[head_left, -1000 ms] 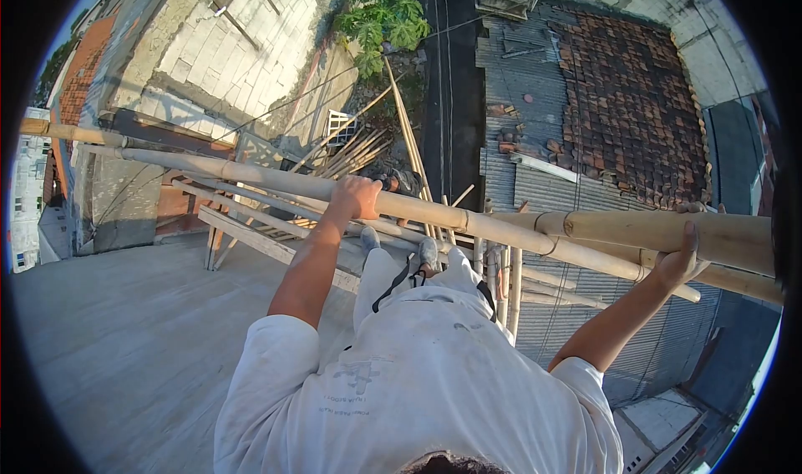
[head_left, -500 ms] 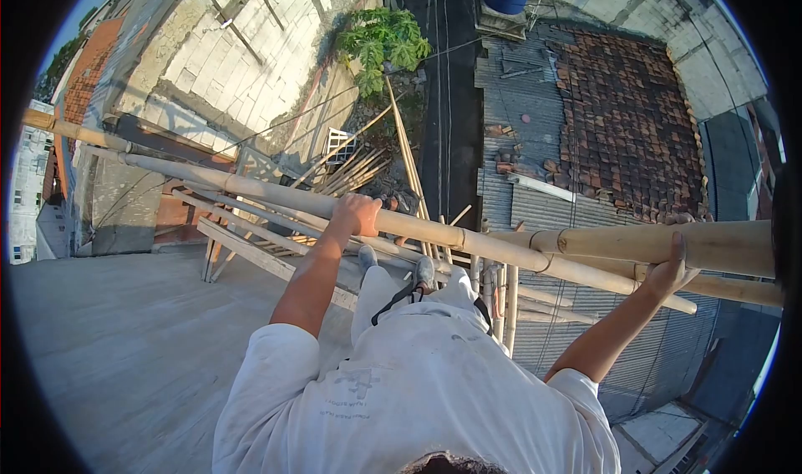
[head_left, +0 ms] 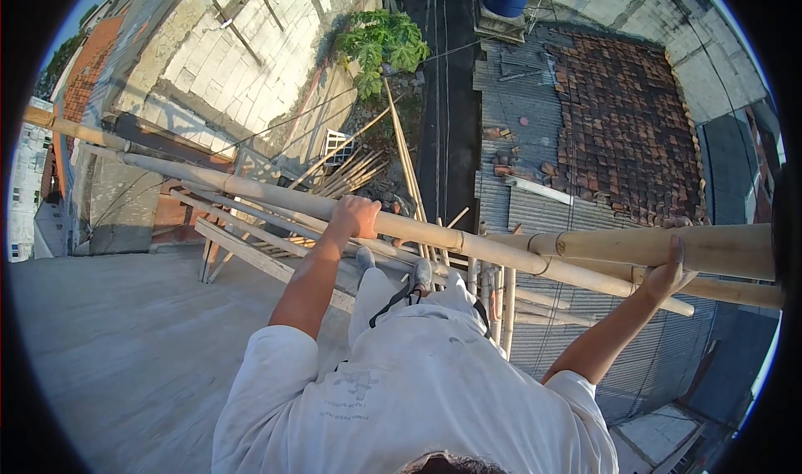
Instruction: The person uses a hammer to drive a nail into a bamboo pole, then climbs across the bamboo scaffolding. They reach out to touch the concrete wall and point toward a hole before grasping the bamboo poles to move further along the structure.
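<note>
A long bamboo pole (head_left: 284,197) runs slantwise across the view at chest height. My left hand (head_left: 357,216) is closed around its middle. At the right, my right hand (head_left: 666,271) grips a thicker bamboo pole (head_left: 727,251), thumb on the near side and some fingertips showing over the top. The lower end of the long pole passes close by this hand; whether the palm touches it is hidden. Another bamboo pole (head_left: 735,292) lies just below the thick one. My feet in grey shoes (head_left: 422,275) stand among more bamboo poles underneath.
A concrete slab (head_left: 167,332) lies to the left, with a wooden plank (head_left: 259,261) along its edge. Far below are an alley (head_left: 453,98), a leafy tree (head_left: 380,44) and stacked bamboo (head_left: 359,172). Corrugated roofing (head_left: 518,98) and a tiled roof (head_left: 626,123) lie right. Thin wires cross overhead of the alley.
The view has shifted very slightly. Both hands keep their places on the bamboo poles.
</note>
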The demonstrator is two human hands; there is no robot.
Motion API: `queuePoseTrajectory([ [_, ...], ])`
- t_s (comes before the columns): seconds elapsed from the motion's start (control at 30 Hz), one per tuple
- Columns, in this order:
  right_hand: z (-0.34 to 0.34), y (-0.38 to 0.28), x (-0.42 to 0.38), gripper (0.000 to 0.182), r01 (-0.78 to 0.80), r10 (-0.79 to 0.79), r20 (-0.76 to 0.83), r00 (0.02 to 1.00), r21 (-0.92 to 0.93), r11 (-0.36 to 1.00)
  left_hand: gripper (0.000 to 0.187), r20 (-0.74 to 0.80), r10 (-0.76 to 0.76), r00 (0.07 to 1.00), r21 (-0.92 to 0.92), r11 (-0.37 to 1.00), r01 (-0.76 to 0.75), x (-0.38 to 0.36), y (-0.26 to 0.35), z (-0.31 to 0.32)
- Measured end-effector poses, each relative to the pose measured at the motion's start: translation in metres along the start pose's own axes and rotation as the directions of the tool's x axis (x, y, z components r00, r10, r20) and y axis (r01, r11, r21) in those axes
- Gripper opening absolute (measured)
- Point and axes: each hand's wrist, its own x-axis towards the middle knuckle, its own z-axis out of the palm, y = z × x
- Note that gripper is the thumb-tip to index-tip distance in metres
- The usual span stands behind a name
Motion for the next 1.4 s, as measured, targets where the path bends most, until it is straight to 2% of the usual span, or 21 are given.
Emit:
queuePoseTrajectory([
  [0.07,0.004,-0.004,0.000,0.078,-0.006,0.005,-0.013,1.000,-0.033,0.999,0.048,-0.002,0.003,1.000,-0.001,1.000,-0.003,0.000,0.000,-0.001],
  [0.27,-0.002,0.000,0.002,0.082,0.002,-0.002,0.006,1.000,-0.019,1.000,0.046,-0.018,0.000,1.000,-0.020,1.000,0.000,0.000,-0.001,0.002],
  [0.9,-0.008,0.005,0.000,0.077,-0.006,0.006,-0.006,1.000,0.003,1.000,0.041,0.013,0.014,1.000,-0.006,1.000,-0.014,-0.001,0.001,-0.005],
  [0.97,-0.004,0.003,-0.001,0.077,-0.044,0.045,-0.043,0.998,0.027,0.999,0.041,0.011,0.018,1.000,-0.007,1.000,-0.018,-0.002,0.002,-0.006],
  [1.4,-0.004,0.005,0.000,0.079,-0.008,0.008,-0.004,1.000,0.031,0.999,0.047,-0.003,0.037,0.999,-0.010,0.999,-0.037,0.003,-0.004,0.006],
])
